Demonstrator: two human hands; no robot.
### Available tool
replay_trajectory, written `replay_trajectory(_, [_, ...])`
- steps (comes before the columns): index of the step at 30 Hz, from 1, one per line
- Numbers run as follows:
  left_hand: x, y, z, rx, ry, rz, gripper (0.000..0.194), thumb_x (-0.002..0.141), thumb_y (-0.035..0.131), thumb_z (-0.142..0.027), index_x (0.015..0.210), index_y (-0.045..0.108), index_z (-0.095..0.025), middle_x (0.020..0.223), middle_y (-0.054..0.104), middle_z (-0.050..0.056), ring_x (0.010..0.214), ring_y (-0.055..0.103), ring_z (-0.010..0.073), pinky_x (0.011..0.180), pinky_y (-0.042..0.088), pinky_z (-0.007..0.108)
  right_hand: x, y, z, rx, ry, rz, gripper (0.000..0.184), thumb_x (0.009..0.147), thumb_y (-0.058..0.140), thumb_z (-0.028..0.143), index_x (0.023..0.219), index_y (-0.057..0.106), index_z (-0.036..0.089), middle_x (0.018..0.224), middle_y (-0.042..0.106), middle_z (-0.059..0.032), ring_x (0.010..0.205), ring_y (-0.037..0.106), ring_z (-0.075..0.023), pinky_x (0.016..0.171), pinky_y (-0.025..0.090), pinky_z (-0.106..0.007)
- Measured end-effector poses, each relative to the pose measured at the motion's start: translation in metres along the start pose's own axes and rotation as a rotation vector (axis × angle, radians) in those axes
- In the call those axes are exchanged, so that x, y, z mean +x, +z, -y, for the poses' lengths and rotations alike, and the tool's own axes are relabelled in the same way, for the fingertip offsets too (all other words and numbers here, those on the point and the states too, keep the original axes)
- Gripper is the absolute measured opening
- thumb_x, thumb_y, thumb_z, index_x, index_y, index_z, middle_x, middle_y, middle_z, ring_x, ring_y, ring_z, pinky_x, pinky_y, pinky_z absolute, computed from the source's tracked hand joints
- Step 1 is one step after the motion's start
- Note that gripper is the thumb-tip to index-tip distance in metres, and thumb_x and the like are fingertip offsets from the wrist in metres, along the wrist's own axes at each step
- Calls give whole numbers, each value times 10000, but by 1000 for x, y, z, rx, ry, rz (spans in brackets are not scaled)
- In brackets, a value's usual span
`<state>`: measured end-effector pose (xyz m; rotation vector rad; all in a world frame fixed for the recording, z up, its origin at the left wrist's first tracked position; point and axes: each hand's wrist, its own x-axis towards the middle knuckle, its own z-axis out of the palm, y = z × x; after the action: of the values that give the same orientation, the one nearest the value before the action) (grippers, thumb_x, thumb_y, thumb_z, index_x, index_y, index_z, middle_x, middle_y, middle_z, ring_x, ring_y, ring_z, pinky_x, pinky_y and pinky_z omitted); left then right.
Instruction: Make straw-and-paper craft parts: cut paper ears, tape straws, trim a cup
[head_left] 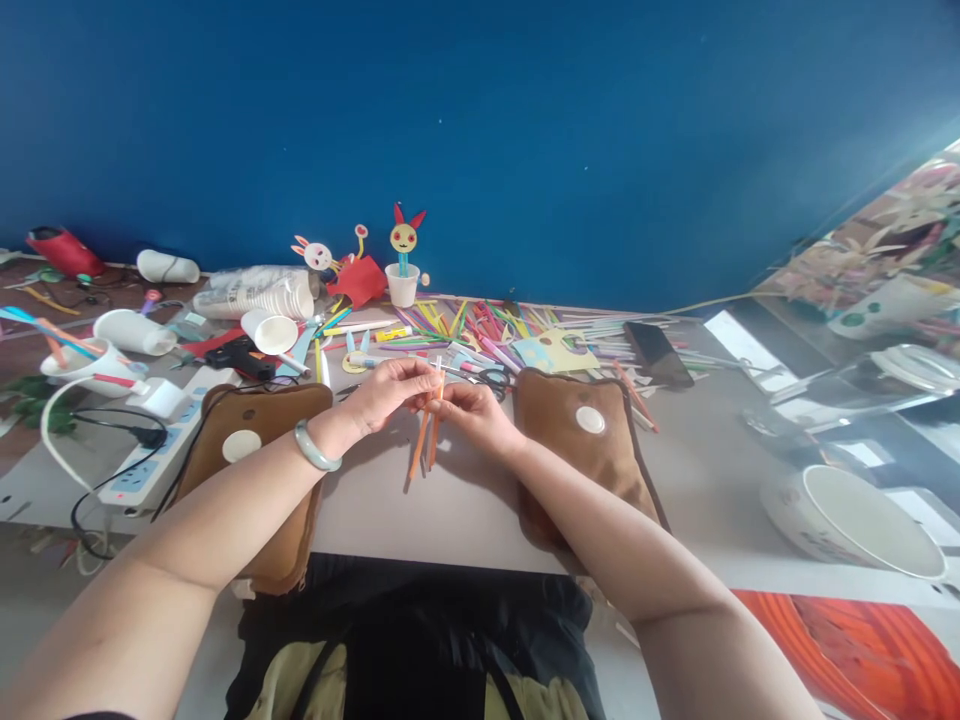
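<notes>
Both my hands meet over the middle of the pale table [465,500]. My left hand [386,392], a pale green bangle on its wrist, pinches the top of two orange straws [424,440] that hang down toward me. My right hand [474,412] grips the same straws from the right, fingers closed round them. Behind my hands lies a spread of coloured straws [487,325] and a pair of scissors [491,378].
Two brown hot-water bags flank my arms, left [247,440] and right [592,440]. A power strip [146,460], glue gun [240,357], paper cups [262,295], a cup with paper animal figures [403,270], a phone [658,352] and a white bowl [855,520] are around.
</notes>
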<state>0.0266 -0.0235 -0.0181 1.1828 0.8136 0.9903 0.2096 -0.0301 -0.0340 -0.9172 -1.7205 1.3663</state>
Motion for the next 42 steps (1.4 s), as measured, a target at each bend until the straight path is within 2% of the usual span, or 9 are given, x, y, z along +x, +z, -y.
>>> replay_trajectory(4, [0, 1, 2, -20, -5, -29, 282, 738, 802, -391, 795, 660, -154, 675, 621, -12, 577, 522, 78, 548, 413, 221, 0, 0, 2, 24, 24, -21, 461, 777, 733, 603, 782, 706, 142, 724, 678, -27, 658, 584, -141, 647, 470, -276])
replay_trajectory(8, [0, 2, 2, 1, 10, -43, 256, 718, 812, -342, 783, 653, -152, 732, 634, -14, 606, 559, 83, 580, 467, 228, -1, 1, 4, 22, 19, -110, 465, 782, 726, 616, 792, 677, 154, 747, 694, -34, 673, 603, -147, 655, 477, -276])
replay_trajectory(15, [-3, 5, 1, 114, 47, -97, 171, 799, 713, -303, 824, 649, -147, 742, 646, -3, 641, 635, 115, 636, 556, 259, -2, 3, 4, -107, -51, -223, 431, 784, 730, 588, 734, 653, 167, 691, 672, -26, 625, 561, -134, 625, 469, -274])
replay_trajectory(20, [-4, 3, 1, 238, 122, -64, 104, 821, 659, -251, 800, 654, -150, 727, 641, -10, 636, 650, 116, 639, 566, 247, -3, 4, 4, -164, -88, -281, 351, 789, 746, 503, 725, 650, 172, 689, 661, -16, 624, 534, -123, 632, 455, -269])
replay_trajectory(23, [-4, 2, 0, 254, 103, -40, 120, 821, 668, -266, 813, 669, -146, 737, 652, -4, 647, 662, 123, 657, 577, 258, -3, 4, 6, -180, -98, -297, 322, 806, 733, 481, 735, 656, 177, 698, 665, -19, 635, 541, -130, 643, 458, -277])
replay_trajectory(29, [-2, 3, 1, 137, 36, -70, 134, 797, 693, -256, 837, 664, -131, 754, 669, 13, 666, 669, 130, 685, 591, 288, -5, 5, 8, -178, -130, -319, 307, 819, 731, 464, 737, 659, 178, 701, 664, -18, 634, 543, -130, 651, 461, -284])
replay_trajectory(33, [-2, 3, 0, 107, 11, -73, 112, 778, 691, -238, 810, 658, -135, 738, 669, 11, 654, 654, 122, 660, 573, 271, -6, 5, 7, -124, -112, -303, 326, 807, 750, 486, 748, 669, 176, 716, 672, -22, 650, 556, -134, 661, 464, -286])
replay_trajectory(38, [-1, -1, -1, 48, -11, -26, 83, 757, 687, -231, 766, 659, -153, 736, 657, 1, 610, 603, 102, 554, 494, 221, -5, 5, 8, 118, 1, -204, 376, 743, 805, 527, 761, 667, 178, 728, 686, -21, 659, 584, -140, 637, 461, -280])
replay_trajectory(42, [0, -4, -1, 0, -41, -5, 99, 739, 702, -241, 756, 655, -155, 723, 651, -3, 561, 563, 82, 531, 458, 213, -4, 4, 10, 254, 58, -135, 369, 721, 829, 515, 757, 673, 183, 734, 695, -11, 673, 604, -137, 662, 470, -278])
